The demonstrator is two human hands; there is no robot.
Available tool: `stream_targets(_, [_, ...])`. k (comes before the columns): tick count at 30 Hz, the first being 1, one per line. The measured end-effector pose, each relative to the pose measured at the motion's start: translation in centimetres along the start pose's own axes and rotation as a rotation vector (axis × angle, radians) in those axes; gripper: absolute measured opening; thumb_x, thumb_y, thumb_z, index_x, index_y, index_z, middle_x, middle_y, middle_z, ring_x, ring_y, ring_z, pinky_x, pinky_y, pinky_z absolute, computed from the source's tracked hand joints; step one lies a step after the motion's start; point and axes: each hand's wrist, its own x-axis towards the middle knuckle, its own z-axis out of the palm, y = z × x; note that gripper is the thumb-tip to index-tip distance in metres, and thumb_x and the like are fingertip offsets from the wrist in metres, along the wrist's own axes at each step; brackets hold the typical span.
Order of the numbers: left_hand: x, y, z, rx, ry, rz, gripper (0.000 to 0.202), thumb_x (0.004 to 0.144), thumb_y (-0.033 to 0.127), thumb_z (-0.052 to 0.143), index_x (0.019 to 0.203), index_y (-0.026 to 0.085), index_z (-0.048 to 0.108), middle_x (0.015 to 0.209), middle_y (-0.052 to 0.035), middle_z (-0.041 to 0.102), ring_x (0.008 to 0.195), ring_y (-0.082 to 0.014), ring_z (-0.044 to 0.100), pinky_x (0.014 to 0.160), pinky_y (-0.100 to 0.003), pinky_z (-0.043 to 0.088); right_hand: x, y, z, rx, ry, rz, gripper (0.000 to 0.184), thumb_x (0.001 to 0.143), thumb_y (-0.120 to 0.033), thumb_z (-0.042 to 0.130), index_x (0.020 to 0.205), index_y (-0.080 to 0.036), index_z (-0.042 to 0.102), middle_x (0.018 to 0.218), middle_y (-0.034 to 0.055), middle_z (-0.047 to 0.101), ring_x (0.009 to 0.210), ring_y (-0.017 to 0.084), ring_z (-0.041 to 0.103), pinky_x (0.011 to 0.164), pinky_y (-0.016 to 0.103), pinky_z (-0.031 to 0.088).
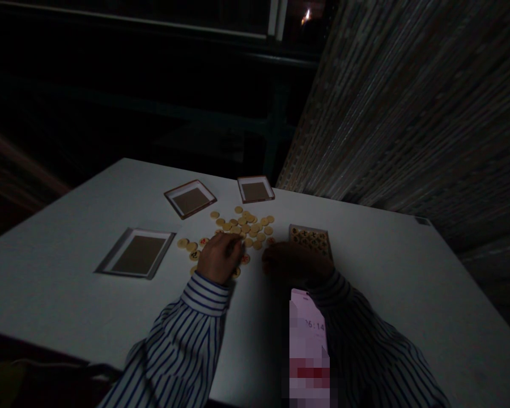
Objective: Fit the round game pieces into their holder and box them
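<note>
1. Head view: phone (302, 317) lies toward the bench's (374, 255) near edge.
2. Left hand (219, 255) curls among loose round pieces (260, 236), most beyond it toward the far edge; pinching, cannot tell.
3. Right hand (295, 260), shadowed, bends inward, nearer the piece-filled box (309, 234) just beyond; grip unclear.
4. Two shallow trays (191, 199) lie by the far edge.

The room is very dark. The white surface (391, 283) looks gray and has straight edges. Behind it, almost everything is black. A stripy curtain (399, 102) hangs on the right. Up high, a pale window frame (277, 20) shows, and a small orange light (306, 16) glows just beside it.
</note>
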Motion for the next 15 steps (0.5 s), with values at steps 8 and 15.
stream_targets(8, [0.0, 0.0, 0.1, 0.018, -0.017, -0.03, 0.021, 0.083, 0.028, 0.049, 0.093, 0.019, 0.065, 0.09, -0.0057, 0.065, 0.087, -0.0187, 0.06, 0.083, -0.034, 0.046, 0.8, -0.1, 1.0, -0.227, 0.268, 0.033, 0.023, 0.088, -0.024, 0.043, 0.104, -0.016, 0.057, 0.096, 0.0088, 0.06, 0.086, 0.017, 0.053, 0.072, 0.03, 0.039])
stream_targets(15, [0.1, 0.1, 0.1, -0.002, -0.03, -0.028, 0.021, 0.083, 0.027, 0.049, 0.093, 0.018, 0.065, 0.09, -0.0062, 0.065, 0.086, -0.019, 0.06, 0.082, -0.034, 0.047, 0.7, -1.6, 1.1, -0.318, 0.292, 0.069, 0.026, 0.089, -0.026, 0.042, 0.108, -0.016, 0.055, 0.102, 0.0115, 0.057, 0.088, 0.02, 0.05, 0.071, 0.032, 0.038])
